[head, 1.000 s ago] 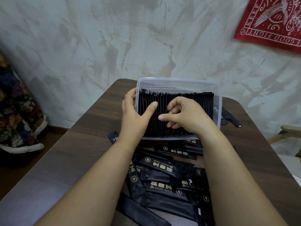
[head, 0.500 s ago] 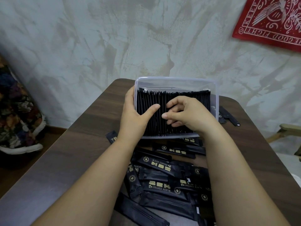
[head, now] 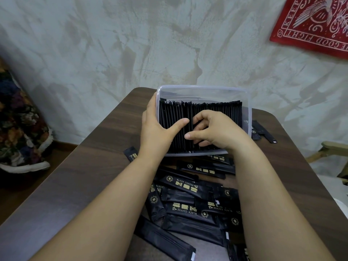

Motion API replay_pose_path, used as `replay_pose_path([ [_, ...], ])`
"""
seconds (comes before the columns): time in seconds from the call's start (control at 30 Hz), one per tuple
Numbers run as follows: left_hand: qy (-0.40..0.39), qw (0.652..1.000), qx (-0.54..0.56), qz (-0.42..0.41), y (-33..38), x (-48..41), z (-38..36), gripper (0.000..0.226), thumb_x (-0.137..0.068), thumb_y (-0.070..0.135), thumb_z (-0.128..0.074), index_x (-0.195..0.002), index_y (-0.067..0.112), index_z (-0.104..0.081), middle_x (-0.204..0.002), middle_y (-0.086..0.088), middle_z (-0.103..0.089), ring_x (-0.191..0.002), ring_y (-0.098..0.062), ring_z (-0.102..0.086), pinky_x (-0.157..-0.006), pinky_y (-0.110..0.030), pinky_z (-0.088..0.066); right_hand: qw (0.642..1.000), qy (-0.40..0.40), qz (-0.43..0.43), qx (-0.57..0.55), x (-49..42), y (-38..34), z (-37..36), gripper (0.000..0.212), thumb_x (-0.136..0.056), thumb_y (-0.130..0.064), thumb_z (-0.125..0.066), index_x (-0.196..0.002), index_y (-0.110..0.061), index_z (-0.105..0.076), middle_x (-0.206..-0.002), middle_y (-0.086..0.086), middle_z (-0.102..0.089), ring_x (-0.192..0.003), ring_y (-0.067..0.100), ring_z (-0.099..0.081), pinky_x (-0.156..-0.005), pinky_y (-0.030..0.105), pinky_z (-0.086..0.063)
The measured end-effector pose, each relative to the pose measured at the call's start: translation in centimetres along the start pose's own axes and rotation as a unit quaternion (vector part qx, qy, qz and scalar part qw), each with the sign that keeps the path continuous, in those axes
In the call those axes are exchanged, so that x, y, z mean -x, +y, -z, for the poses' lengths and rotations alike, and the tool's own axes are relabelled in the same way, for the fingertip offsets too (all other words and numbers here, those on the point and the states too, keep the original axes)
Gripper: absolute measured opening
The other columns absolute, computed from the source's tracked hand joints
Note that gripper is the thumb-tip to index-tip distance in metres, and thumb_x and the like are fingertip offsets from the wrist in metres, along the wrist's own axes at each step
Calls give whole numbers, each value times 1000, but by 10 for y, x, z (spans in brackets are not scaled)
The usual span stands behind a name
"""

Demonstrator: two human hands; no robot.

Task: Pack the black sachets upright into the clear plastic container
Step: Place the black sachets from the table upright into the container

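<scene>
Firmly, left hand (head: 156, 133) grip on clear container (head: 203, 89), right hand's (head: 218, 129) on slim black sachets (head: 173, 113)

dark wood table (head: 79, 185), clear container (head: 203, 88), loose sachets (head: 188, 206)
</scene>
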State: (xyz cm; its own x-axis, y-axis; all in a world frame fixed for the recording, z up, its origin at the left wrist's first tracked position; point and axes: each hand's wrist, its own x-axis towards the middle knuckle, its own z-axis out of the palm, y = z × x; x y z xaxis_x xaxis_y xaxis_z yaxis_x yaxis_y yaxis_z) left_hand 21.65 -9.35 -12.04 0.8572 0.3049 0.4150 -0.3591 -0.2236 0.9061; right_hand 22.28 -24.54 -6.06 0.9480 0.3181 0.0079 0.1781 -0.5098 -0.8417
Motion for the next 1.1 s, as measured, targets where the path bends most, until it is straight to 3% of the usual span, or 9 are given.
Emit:
replay_pose_path([
  [0.13, 11, 1000, 1, 11, 1, -1, 2, 99, -56, 59, -75, -144, 36, -36, -139, 6, -49, -130, -8, -45, -108, -36, -42, 1000, 8, 0, 12, -2, -5, -3, 32, -72, -13, -80, -90, -22, -55, -77, 4, -65, -69, 17, -69, -70, 36, -59],
  [0.33, 5, 1000, -1, 11, 2, 1, 4, 87, -66, 48, -76, -143, 36, -37, -140, 5, -47, -133, -10, -42, -108, -32, -39, 999, 37, 13, -33, 9, 3, -8, 27, -76, -14, -77, -92, -26, -59, -80, 3, -69, -68, 11, -69, -63, 25, -56],
  [0.4, 5, 1000, -4, 16, 3, 1, 5, 86, -70, 41, -81, -144, 34, -37, -141, 5, -45, -133, -7, -40, -104, -20, -36, 997, 45, 17, -60, 14, 8, -10, 25, -79, -12, -74, -90, -28, -61, -82, 2, -69, -71, 11, -68, -65, 26, -55],
  [0.5, 15, 999, -19, 27, 7, 3, 5, 86, -72, 34, -84, -143, 37, -37, -142, 6, -41, -122, 2, -37, -87, -2, -27, 995, 61, 30, -67, 20, 14, -18, 26, -80, -9, -73, -91, -30, -62, -80, -3, -69, -69, 8, -67, -66, 23, -56],
  [0.63, 21, 998, -35, 40, 13, 4, 7, 91, -68, 38, -86, -143, 43, -34, -139, 7, -39, -114, 3, -37, -88, -15, -31, 991, 86, 42, -95, 23, 19, -26, 27, -80, -8, -73, -91, -31, -63, -81, -5, -68, -66, 5, -65, -66, 21, -56],
  [0.73, 24, 998, -48, 34, 15, 3, 7, 93, -67, 39, -86, -144, 42, -34, -138, 6, -40, -113, 3, -36, -86, -13, -31, 991, 85, 49, -86, 23, 20, -27, 27, -80, -9, -73, -92, -31, -63, -81, -6, -67, -67, 5, -65, -68, 22, -56],
  [0.97, 27, 998, -43, 29, 11, 3, 7, 90, -65, 46, -84, -142, 37, -37, -135, 13, -52, -128, -9, -48, -105, -37, -44, 997, 56, 59, 16, 30, 15, -16, 29, -84, -18, -70, -110, -30, -63, -94, -11, -67, -86, 10, -66, -84, 26, -53],
  [1.03, 28, 998, -40, 31, 10, 3, 7, 90, -67, 43, -85, -142, 38, -36, -136, 15, -52, -129, -9, -48, -106, -37, -43, 993, 84, 78, 40, 40, 16, -3, 27, -84, -19, -69, -107, -33, -63, -96, -12, -66, -89, 5, -64, -83, 20, -51],
  [1.1, 28, 998, -38, 34, 10, 3, 7, 90, -68, 42, -85, -143, 38, -35, -140, 14, -50, -132, -10, -45, -107, -34, -40, 982, 160, 97, 34, 53, 22, 16, 21, -85, -18, -68, -96, -35, -65, -88, -13, -68, -83, 2, -63, -79, 18, -50],
])
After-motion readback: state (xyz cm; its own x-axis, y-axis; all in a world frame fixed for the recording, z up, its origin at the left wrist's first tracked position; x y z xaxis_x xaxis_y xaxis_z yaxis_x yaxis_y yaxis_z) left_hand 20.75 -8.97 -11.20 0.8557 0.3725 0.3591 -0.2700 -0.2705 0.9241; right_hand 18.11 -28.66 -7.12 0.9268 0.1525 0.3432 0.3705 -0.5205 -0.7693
